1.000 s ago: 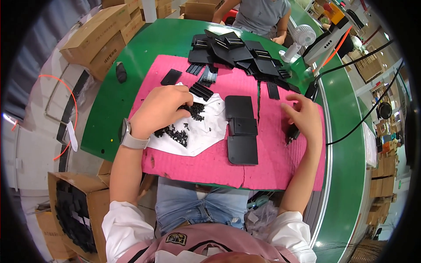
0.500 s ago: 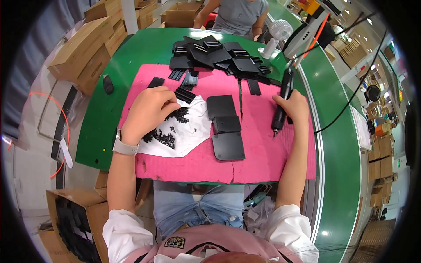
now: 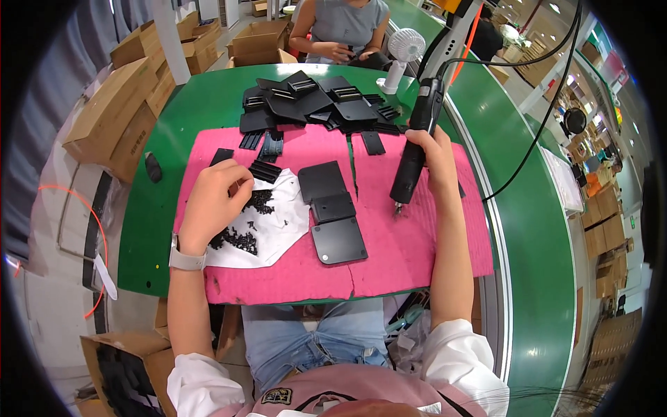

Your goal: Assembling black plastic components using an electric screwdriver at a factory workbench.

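Jeans [image 3: 316, 337] were nearest you, just below the edge of the green table [image 3: 163, 229], which had a pink corrugated mat [image 3: 392, 260] on top. Right in front, between your hands, the black plate assembly [image 3: 332, 208] lay flat on the mat: two bigger plates with a smaller one bridging the middle. Your left hand [image 3: 214, 198], with a grey-banded watch [image 3: 187, 259] at the wrist, hung over a white sheet [image 3: 283, 236] strewn with little black screws [image 3: 240, 242]; thumb and fingertips were pretty much together, but honestly I couldn't tell if a screw was pinched in there. Your right hand [image 3: 438, 160] had its fingers clamped around a black electric screwdriver [image 3: 411, 167], tilted, bit aimed down at the mat right of the plates. Couldn't tell if the tip touched. Further back was a messy heap of black plates [image 3: 306, 104] over the mat's far edge. Past that, a white handheld fan [image 3: 406, 45] stood upright, and a person in a grey top [image 3: 340, 31] was across the table, with an open cardboard box [image 3: 260, 47] behind, off to the left.
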Demonstrator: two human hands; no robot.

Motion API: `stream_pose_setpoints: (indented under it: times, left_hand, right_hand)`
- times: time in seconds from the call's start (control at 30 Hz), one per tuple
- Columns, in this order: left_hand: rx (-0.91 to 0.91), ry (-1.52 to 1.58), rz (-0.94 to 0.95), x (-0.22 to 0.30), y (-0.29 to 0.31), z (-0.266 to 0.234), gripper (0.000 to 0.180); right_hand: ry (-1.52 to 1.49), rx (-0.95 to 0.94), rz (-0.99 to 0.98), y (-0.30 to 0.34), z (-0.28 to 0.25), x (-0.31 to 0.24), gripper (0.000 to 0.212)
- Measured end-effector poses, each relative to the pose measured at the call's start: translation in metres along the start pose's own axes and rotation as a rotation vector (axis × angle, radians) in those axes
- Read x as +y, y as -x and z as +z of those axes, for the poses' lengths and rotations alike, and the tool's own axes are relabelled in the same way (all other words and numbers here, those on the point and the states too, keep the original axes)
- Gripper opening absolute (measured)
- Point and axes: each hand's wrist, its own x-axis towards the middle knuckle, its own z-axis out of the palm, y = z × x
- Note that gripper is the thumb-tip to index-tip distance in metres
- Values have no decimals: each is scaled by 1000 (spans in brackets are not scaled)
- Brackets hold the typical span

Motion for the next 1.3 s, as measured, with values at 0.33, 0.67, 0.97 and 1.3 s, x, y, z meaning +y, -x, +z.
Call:
stream_pose_setpoints:
  times: [0.33, 0.67, 0.97, 1.3]
  left_hand:
    - [-167, 786, -304, 34, -8, 24, 21]
    - [-362, 1164, -406, 79, -6, 57, 11]
    - [-315, 1196, -380, 72, 0, 61, 10]
    - [-291, 1178, -414, 74, 3, 65, 9]
  right_hand:
    - [-1067, -285, -144, 39, 15, -36, 51]
    - [-1253, -341, -420, 58, 18, -43, 45]
    - [-1208, -217, -370, 63, 19, -46, 44]
    - [-1205, -241, -341, 65, 24, -45, 42]
